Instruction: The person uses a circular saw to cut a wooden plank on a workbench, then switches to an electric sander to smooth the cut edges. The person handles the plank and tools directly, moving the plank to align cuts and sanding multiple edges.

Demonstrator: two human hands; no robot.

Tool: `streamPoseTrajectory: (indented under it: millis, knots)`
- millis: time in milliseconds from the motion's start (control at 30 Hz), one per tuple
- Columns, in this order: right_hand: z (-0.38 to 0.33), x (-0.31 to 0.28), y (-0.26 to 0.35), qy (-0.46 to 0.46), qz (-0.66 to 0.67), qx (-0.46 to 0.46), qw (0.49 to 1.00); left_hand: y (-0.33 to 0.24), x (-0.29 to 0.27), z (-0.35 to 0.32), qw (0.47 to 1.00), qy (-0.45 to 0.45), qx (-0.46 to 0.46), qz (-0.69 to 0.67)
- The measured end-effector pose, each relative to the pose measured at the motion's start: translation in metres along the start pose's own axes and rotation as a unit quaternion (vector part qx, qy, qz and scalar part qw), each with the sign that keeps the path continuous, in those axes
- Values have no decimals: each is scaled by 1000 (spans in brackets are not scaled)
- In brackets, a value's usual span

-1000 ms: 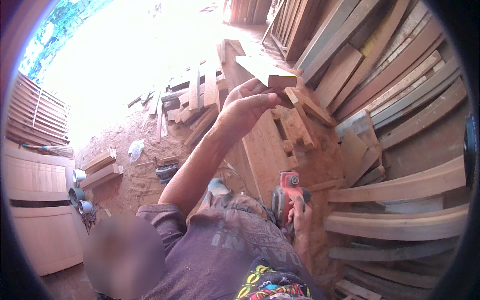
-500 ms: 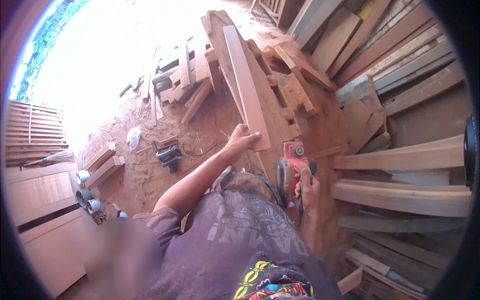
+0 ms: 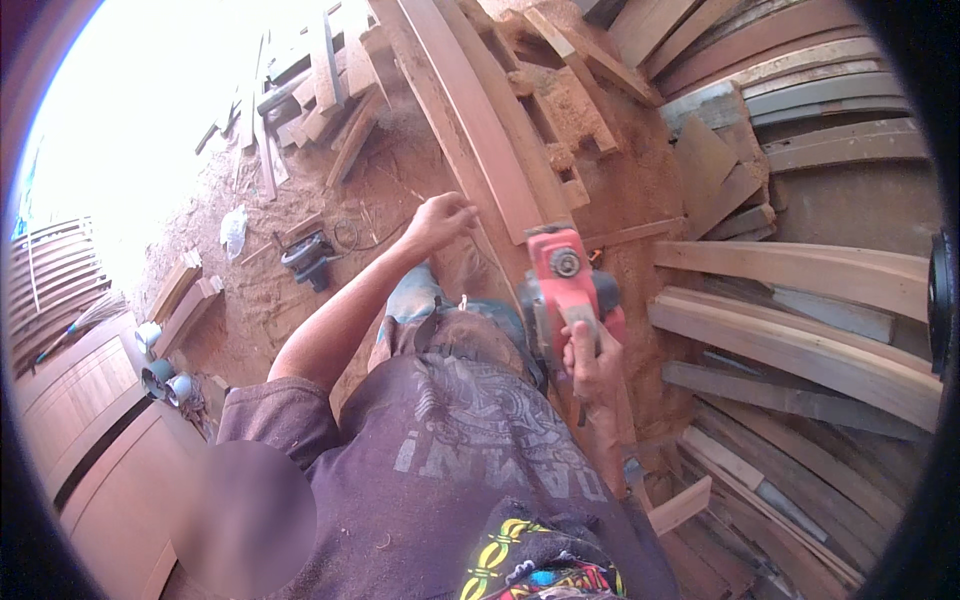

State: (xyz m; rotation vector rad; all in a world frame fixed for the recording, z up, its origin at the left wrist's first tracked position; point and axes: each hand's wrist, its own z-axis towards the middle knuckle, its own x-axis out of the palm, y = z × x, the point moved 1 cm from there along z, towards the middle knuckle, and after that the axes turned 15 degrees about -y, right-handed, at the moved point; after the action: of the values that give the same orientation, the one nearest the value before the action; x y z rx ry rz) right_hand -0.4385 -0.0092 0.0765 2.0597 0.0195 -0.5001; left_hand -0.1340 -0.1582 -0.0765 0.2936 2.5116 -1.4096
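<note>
My right hand is wrapped round the handle of a red electric planer. The planer is at the near end of a long reddish-brown board. That board lies lengthwise on a wider wooden beam stretching away from me. To the left of the board's near end, my left hand is off the wood, fingers loosely bent and nothing visible in them. Whether the planer's sole touches the board is hidden from above.
A dark power tool with a cord sits on the sawdust-covered ground to the left. Scrap timber is piled beyond it. Stacked curved planks crowd the right side. Panelled wooden doors and several round cans are at far left.
My left hand has let go of the board's near end and moved left of it. The planer has risen in view towards the board's end. My view has shifted, so the surroundings appear displaced.
</note>
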Motion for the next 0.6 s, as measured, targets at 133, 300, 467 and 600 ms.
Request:
streamPoseTrajectory:
  millis: [133, 300, 467, 600]
  knots:
    - [12, 27, 46, 40, -165, -43, 985, 46, -18, -22, 992, -46, -93, -68]
    - [46, 56, 43, 66, -87, -53, 993, 136, -60, -60, 968, -112, -208, -84]
    - [79, 91, 64, 87, -51, -47, 994, 200, -83, -102, 915, -190, -319, -155]
    - [102, 120, 93, 98, -53, -34, 993, 220, -87, -115, 857, -271, -360, -250]
